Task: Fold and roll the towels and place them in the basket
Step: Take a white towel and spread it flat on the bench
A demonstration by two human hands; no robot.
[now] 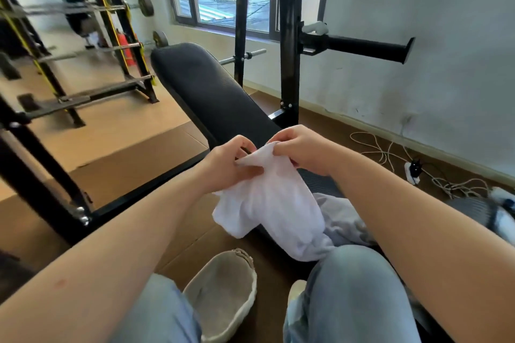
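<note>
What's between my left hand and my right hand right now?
In the head view, the bunched top edge of the white towel spans between the left hand and right hand; both pinch it.

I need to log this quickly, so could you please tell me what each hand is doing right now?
Left hand: closed, pinching the white towel near its top edge.
Right hand: closed, pinching the same towel's top edge.

Soft white cloth towel (267, 203), matt and creased. The black bench pad (206, 86) shows finely textured, dull upholstery. The upright frame (288, 36) is glossy black-painted metal. The pale basket (252, 284) looks coarsely woven and matt; the trousers (351, 295) are faded blue denim.
</note>
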